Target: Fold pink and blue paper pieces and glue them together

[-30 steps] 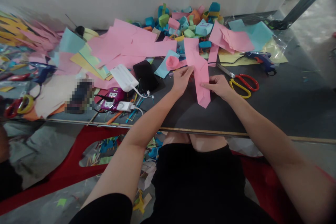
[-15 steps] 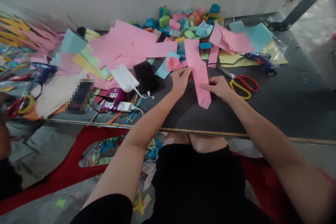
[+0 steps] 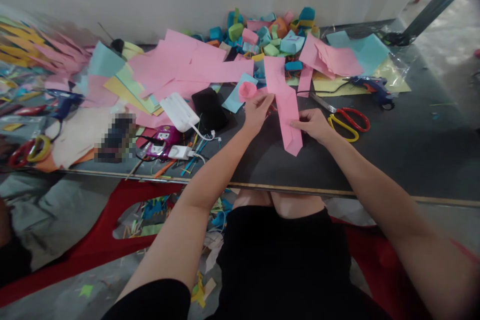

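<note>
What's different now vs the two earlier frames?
Left hand edged slightly left along the pink strip's side. Co-worker's arm at the left edge sits a bit lower. No clear grab or release. Unchanged: right hand with its thumb on the strip, pink coil, red-and-yellow scissors.

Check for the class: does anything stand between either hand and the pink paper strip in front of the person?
Nothing visible does. The left hand's fingertips meet the pink paper strip at its left edge; the right hand's thumb lies on its lower part. The scissors lie beyond the right hand, not between.
</note>
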A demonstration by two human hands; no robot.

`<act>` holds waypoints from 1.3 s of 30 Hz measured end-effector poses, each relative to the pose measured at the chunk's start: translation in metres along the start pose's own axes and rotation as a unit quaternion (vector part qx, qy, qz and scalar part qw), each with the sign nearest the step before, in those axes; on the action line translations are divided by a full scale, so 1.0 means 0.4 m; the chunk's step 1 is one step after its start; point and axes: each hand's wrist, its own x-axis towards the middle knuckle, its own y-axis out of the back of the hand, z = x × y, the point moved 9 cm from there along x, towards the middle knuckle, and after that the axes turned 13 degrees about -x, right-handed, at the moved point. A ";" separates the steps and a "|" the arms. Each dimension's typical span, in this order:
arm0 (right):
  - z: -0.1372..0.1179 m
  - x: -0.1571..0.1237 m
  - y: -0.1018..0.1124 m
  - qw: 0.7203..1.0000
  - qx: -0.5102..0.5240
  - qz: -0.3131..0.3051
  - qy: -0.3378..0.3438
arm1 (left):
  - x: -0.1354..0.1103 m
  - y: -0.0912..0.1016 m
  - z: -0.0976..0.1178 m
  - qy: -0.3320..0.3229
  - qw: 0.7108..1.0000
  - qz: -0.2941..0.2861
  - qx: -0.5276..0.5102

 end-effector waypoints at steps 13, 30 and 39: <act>-0.003 -0.002 0.001 1.000 -0.029 -0.002 0.007 | 0.003 -0.010 0.008 -0.034 0.997 -0.041 0.051; 0.000 0.000 -0.005 0.999 -0.021 -0.017 0.027 | -0.001 -0.003 0.011 -0.070 0.991 -0.058 0.094; 0.006 0.011 0.024 0.996 0.051 0.062 0.028 | -0.010 -0.047 -0.037 0.017 0.985 -0.162 0.066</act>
